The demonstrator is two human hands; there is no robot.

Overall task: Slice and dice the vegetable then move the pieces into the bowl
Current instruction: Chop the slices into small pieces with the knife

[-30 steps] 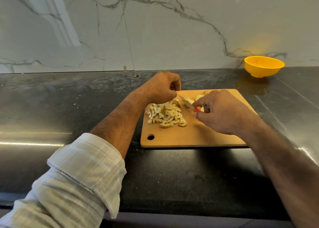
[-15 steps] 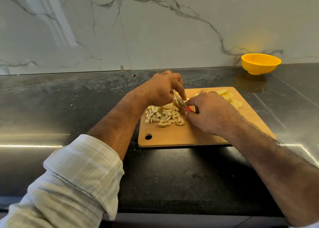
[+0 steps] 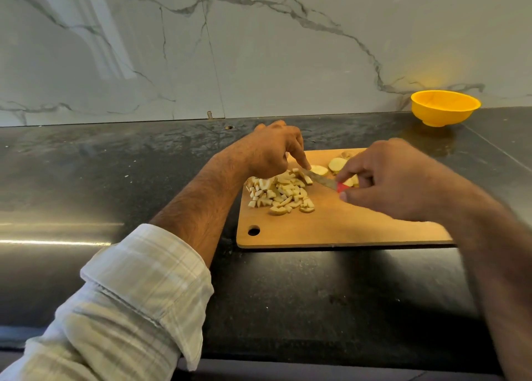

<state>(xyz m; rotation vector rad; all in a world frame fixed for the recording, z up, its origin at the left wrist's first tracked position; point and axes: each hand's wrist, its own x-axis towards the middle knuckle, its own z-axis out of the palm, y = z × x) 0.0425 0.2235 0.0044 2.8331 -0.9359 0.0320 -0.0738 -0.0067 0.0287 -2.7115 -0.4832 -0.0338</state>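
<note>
One cutting board (image 3: 331,225), one knife (image 3: 322,179), one yellow bowl (image 3: 444,111), two hands.

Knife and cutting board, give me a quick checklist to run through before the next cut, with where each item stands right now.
1. Small red-handled knife held firmly: ok, the right hand has its grip on the handle.
2. Left hand fingers off the blade: not ok, a fingertip sits right at the blade.
3. Slices left to dice: ok, pale round vegetable slices lie beyond the knife.
4. Diced pale pieces out of the way: ok, piled to the left of the blade.
5. Wooden cutting board flat on the dark counter: ok.
6. Yellow plastic bowl ready: ok, upright, apart from the board, contents cannot tell.
</note>
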